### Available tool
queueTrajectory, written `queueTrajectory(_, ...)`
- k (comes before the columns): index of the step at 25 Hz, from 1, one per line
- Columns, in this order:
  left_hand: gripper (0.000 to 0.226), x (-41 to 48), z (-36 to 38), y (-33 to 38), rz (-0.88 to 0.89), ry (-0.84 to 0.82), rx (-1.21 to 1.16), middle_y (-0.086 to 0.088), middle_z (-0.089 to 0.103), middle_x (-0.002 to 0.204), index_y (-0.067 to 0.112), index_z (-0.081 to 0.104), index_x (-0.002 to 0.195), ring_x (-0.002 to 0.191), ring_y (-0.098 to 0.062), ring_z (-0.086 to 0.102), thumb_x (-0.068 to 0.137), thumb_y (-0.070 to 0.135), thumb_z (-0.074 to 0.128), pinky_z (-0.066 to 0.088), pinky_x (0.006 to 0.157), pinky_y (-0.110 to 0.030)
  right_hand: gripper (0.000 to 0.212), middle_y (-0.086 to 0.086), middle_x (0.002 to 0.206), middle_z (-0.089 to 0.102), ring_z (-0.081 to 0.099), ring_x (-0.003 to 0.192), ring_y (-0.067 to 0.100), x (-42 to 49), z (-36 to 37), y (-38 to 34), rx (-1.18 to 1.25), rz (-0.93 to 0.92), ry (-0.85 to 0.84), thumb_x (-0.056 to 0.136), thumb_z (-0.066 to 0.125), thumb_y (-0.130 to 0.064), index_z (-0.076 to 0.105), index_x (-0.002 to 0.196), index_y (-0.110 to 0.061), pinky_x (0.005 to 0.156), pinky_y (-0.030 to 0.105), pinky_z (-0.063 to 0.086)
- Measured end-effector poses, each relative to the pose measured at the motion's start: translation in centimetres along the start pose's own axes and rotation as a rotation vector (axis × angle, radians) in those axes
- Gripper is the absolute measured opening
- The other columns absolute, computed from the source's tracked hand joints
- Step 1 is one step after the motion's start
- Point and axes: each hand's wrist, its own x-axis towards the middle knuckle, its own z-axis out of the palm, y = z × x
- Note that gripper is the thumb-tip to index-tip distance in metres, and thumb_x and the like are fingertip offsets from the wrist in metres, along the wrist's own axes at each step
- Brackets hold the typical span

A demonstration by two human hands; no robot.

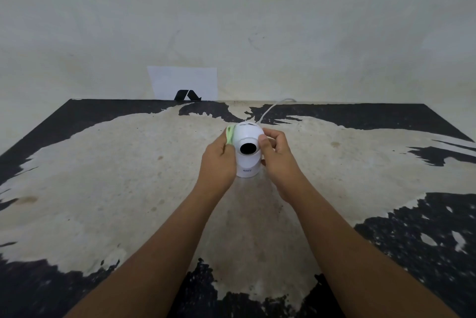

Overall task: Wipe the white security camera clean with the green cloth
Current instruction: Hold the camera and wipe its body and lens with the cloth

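The white security camera (247, 154) stands upright in the middle of the worn table, its round head and black lens facing me. My left hand (220, 163) presses the folded green cloth (230, 135) against the left side of the camera's head; only the cloth's top edge shows above my fingers. My right hand (277, 155) grips the camera's right side, thumb on the head beside the lens.
A white cable (273, 107) runs from behind the camera to the table's back edge. A white sheet with a black mark (184, 83) leans on the wall behind. The table (103, 176) has a worn beige middle and black patches at its edges.
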Motion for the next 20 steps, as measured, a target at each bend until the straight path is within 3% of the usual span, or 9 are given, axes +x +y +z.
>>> queueTrajectory(3, 0.025, -1.4, 0.2, -1.3, -0.104, -0.057, 0.165, -0.007, 0.062, 0.085, 0.011, 0.058, 0.092, 0.070, -0.013, 0.055, 0.095, 0.011, 0.034, 0.043, 0.061, -0.026, 0.028, -0.002, 0.122, 0.058, 0.057, 0.107, 0.011, 0.1, 0.0, 0.0, 0.015, 0.000, 0.004, 0.094, 0.044, -0.043, 0.045, 0.120, -0.032, 0.097, 0.042, 0.048)
queueTrajectory(7, 0.026, -2.8, -0.7, -1.4, -0.145, -0.110, 0.242, -0.010, 0.052, 0.068, 0.010, 0.050, 0.071, 0.061, -0.016, 0.045, 0.092, 0.012, 0.036, 0.035, 0.057, -0.027, 0.027, -0.002, 0.123, 0.058, 0.057, 0.108, 0.013, 0.0, 0.0, 0.0, 0.018, 0.009, -0.001, 0.094, 0.045, -0.044, 0.045, 0.119, -0.034, 0.098, 0.043, 0.048)
queueTrajectory(9, 0.027, -3.3, -1.7, -0.9, -0.192, -0.108, 0.057, -0.025, 0.060, 0.079, 0.004, 0.059, 0.078, 0.070, -0.026, 0.055, 0.088, 0.015, 0.037, 0.048, 0.064, -0.037, 0.029, -0.002, 0.124, 0.059, 0.058, 0.111, 0.017, -0.1, -0.5, -0.3, 0.015, 0.036, -0.028, 0.093, 0.047, -0.043, 0.049, 0.119, -0.031, 0.098, 0.044, 0.048)
queueTrajectory(12, 0.029, -4.1, -2.9, 0.8, -0.326, -0.197, -0.228, -0.019, 0.068, 0.102, 0.012, 0.066, 0.093, 0.093, -0.030, 0.066, 0.094, 0.007, 0.037, 0.057, 0.080, -0.044, 0.029, -0.004, 0.119, 0.061, 0.057, 0.111, 0.017, -0.5, -1.6, -1.5, -0.039, 0.046, 0.017, 0.094, 0.049, -0.039, 0.056, 0.118, -0.024, 0.098, 0.044, 0.048)
queueTrajectory(15, 0.029, -4.1, -3.5, 2.1, -0.264, -0.314, -0.232, -0.014, 0.071, 0.099, 0.007, 0.067, 0.103, 0.086, -0.023, 0.069, 0.095, 0.006, 0.039, 0.058, 0.070, -0.035, 0.015, -0.010, 0.102, 0.063, 0.057, 0.095, 0.010, -2.1, -2.8, -3.2, -0.045, -0.070, 0.111, 0.093, 0.050, -0.039, 0.061, 0.099, -0.032, 0.088, 0.033, 0.049)
queueTrajectory(18, 0.025, -3.7, -3.3, 3.1, -0.171, -0.358, -0.182, -0.010, 0.071, 0.094, 0.011, 0.068, 0.100, 0.081, -0.018, 0.068, 0.095, 0.008, 0.044, 0.058, 0.068, -0.035, 0.012, -0.004, 0.095, 0.068, 0.060, 0.079, 0.001, -3.9, -3.7, -4.1, -0.051, -0.103, -0.171, 0.092, 0.055, -0.032, 0.066, 0.095, -0.028, 0.071, 0.015, 0.048)
queueTrajectory(20, 0.022, -3.2, -3.0, 3.7, -0.098, -0.382, -0.127, -0.012, 0.072, 0.094, 0.014, 0.070, 0.093, 0.083, -0.020, 0.067, 0.093, 0.009, 0.049, 0.058, 0.077, -0.039, 0.014, 0.003, 0.096, 0.072, 0.066, 0.084, 0.005, -4.4, -3.9, -3.9, -0.054, -0.069, -0.341, 0.088, 0.063, -0.026, 0.068, 0.100, -0.021, 0.077, 0.018, 0.052)
